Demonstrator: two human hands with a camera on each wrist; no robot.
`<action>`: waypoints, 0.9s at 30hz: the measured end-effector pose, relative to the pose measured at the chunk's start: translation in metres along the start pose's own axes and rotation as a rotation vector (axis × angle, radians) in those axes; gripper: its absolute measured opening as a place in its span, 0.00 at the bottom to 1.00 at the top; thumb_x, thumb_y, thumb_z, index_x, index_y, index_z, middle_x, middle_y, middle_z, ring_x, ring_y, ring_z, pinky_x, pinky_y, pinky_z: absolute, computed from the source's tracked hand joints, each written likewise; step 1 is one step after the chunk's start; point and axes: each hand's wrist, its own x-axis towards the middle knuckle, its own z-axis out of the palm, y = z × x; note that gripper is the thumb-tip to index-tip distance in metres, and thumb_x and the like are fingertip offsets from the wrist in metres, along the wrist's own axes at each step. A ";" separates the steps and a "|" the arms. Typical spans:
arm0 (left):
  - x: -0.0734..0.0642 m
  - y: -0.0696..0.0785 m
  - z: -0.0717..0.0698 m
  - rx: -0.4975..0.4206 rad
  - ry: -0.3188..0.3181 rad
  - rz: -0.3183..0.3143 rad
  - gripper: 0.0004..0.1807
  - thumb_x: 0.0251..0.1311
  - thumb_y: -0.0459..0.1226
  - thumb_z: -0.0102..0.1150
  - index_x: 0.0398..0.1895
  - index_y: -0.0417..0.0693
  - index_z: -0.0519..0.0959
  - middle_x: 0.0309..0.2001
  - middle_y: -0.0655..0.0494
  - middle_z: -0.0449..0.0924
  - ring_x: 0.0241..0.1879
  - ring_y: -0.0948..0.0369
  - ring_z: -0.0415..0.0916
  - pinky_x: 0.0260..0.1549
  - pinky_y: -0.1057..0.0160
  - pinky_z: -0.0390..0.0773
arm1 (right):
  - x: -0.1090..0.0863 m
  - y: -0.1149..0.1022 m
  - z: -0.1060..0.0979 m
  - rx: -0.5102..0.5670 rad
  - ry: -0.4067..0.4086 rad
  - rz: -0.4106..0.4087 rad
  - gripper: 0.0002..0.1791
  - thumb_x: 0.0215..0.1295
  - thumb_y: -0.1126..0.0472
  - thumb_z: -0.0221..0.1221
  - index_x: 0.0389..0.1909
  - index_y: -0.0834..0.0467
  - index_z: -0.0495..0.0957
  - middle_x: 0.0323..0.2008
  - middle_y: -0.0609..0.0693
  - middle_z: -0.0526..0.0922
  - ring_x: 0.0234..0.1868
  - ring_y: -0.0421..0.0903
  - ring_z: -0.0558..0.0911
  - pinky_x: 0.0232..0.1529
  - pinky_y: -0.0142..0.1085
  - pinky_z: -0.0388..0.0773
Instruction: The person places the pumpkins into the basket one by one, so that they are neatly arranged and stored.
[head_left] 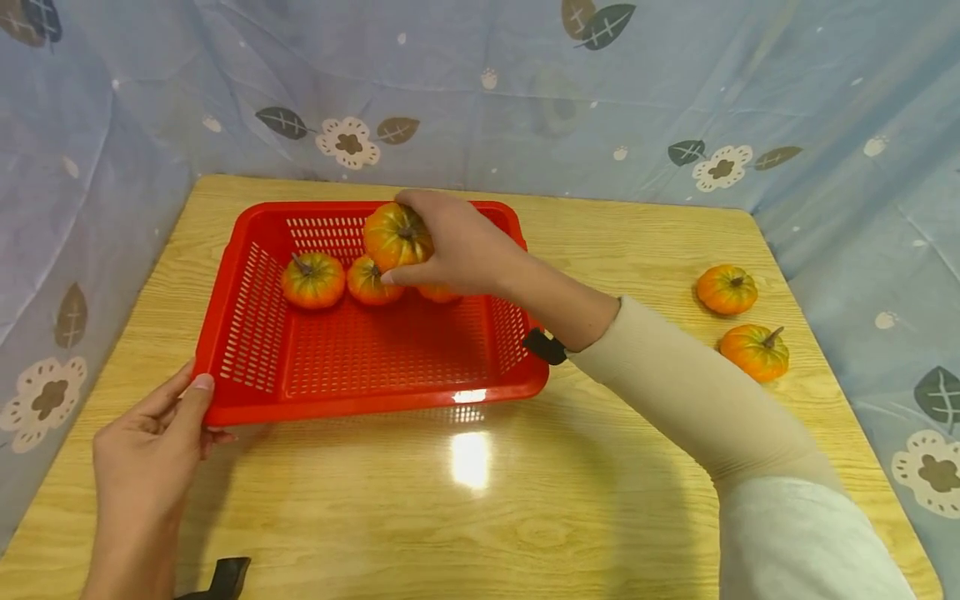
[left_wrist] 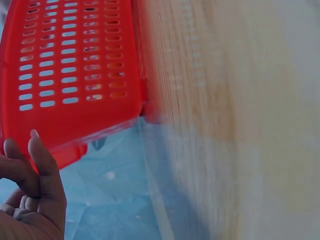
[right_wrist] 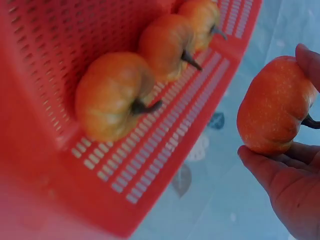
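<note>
We see a curtained-off tabletop corner — a pale wood-grain table (head_left: pixel 630 242) bordered behind and at both sides by blue fabric (head_left: pixel 457 50) with flowers and leaves — in a room we cannot identify.

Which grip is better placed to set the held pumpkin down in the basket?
Right, most likely: the right grip holds the pumpkin over the basket, while the left grip holds the basket's near-left corner.

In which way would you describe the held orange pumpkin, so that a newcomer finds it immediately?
Find the red, rectangular plastic basket. Toward its far side is a small, ribbed, yellow-orange pumpkin. Unlike the three pumpkins inside, this one is held by the right hand.
</note>
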 end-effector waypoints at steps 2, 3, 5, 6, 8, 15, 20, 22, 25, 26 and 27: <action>0.001 0.000 0.000 0.003 0.012 -0.002 0.26 0.61 0.41 0.72 0.63 0.48 0.81 0.32 0.62 0.87 0.12 0.61 0.69 0.17 0.68 0.82 | 0.007 -0.007 0.003 -0.007 -0.033 -0.011 0.49 0.61 0.40 0.70 0.75 0.61 0.62 0.68 0.50 0.71 0.66 0.44 0.71 0.67 0.28 0.64; 0.001 0.000 0.001 0.006 0.019 -0.001 0.26 0.61 0.41 0.72 0.63 0.48 0.81 0.31 0.61 0.87 0.12 0.61 0.69 0.17 0.69 0.82 | 0.010 -0.011 0.006 -0.016 -0.044 -0.018 0.49 0.61 0.40 0.70 0.75 0.61 0.61 0.68 0.50 0.71 0.66 0.44 0.70 0.68 0.27 0.63; 0.001 0.000 0.001 0.008 0.023 0.000 0.27 0.61 0.42 0.72 0.63 0.47 0.80 0.30 0.61 0.87 0.12 0.60 0.69 0.16 0.68 0.82 | 0.017 -0.018 0.011 -0.034 -0.068 -0.030 0.50 0.61 0.39 0.70 0.76 0.60 0.60 0.70 0.49 0.69 0.68 0.43 0.68 0.68 0.25 0.60; 0.001 0.000 0.001 0.011 0.026 0.002 0.27 0.61 0.42 0.72 0.63 0.47 0.80 0.30 0.61 0.87 0.11 0.60 0.69 0.16 0.68 0.81 | 0.020 -0.021 0.014 -0.041 -0.077 -0.040 0.50 0.61 0.39 0.70 0.76 0.60 0.60 0.70 0.49 0.69 0.68 0.42 0.68 0.68 0.25 0.59; 0.001 0.000 0.001 0.011 0.025 0.004 0.27 0.62 0.42 0.72 0.63 0.46 0.80 0.30 0.61 0.87 0.11 0.60 0.70 0.16 0.69 0.81 | 0.025 -0.027 0.021 -0.061 -0.099 -0.059 0.51 0.61 0.38 0.69 0.76 0.59 0.60 0.70 0.49 0.68 0.68 0.42 0.68 0.69 0.25 0.58; 0.000 -0.001 0.001 0.003 0.019 -0.011 0.27 0.61 0.42 0.72 0.64 0.46 0.80 0.33 0.62 0.87 0.12 0.60 0.70 0.16 0.69 0.81 | 0.039 -0.038 0.046 -0.125 -0.200 -0.146 0.51 0.61 0.37 0.69 0.77 0.57 0.58 0.71 0.48 0.68 0.69 0.42 0.67 0.69 0.24 0.58; 0.000 -0.001 0.001 0.007 0.019 -0.022 0.27 0.61 0.42 0.73 0.64 0.47 0.80 0.33 0.63 0.87 0.12 0.60 0.69 0.16 0.69 0.81 | 0.046 -0.043 0.066 -0.130 -0.312 -0.189 0.52 0.61 0.39 0.70 0.78 0.57 0.57 0.72 0.47 0.67 0.69 0.41 0.67 0.69 0.24 0.58; 0.000 -0.001 0.002 0.012 0.024 -0.023 0.28 0.61 0.42 0.72 0.64 0.47 0.80 0.33 0.64 0.87 0.12 0.61 0.70 0.16 0.69 0.81 | 0.048 -0.045 0.074 -0.150 -0.357 -0.203 0.53 0.60 0.39 0.71 0.79 0.57 0.56 0.74 0.47 0.64 0.71 0.41 0.65 0.70 0.23 0.56; 0.000 -0.001 0.002 0.010 0.031 -0.023 0.28 0.60 0.42 0.73 0.64 0.48 0.80 0.33 0.64 0.87 0.13 0.61 0.70 0.17 0.69 0.81 | 0.050 -0.047 0.086 -0.183 -0.418 -0.220 0.54 0.61 0.39 0.70 0.80 0.56 0.55 0.76 0.47 0.60 0.74 0.40 0.61 0.71 0.23 0.52; 0.000 -0.001 0.002 0.006 0.032 -0.024 0.28 0.60 0.42 0.73 0.64 0.48 0.80 0.33 0.64 0.87 0.13 0.61 0.70 0.17 0.70 0.82 | 0.051 -0.048 0.089 -0.195 -0.433 -0.228 0.54 0.61 0.39 0.70 0.80 0.56 0.54 0.77 0.47 0.60 0.74 0.40 0.60 0.72 0.23 0.51; 0.001 -0.001 0.002 0.005 0.032 -0.022 0.28 0.60 0.42 0.73 0.63 0.48 0.80 0.34 0.64 0.87 0.13 0.61 0.70 0.17 0.70 0.82 | 0.051 -0.049 0.093 -0.203 -0.442 -0.236 0.53 0.61 0.39 0.70 0.79 0.56 0.55 0.76 0.47 0.60 0.74 0.40 0.60 0.72 0.23 0.51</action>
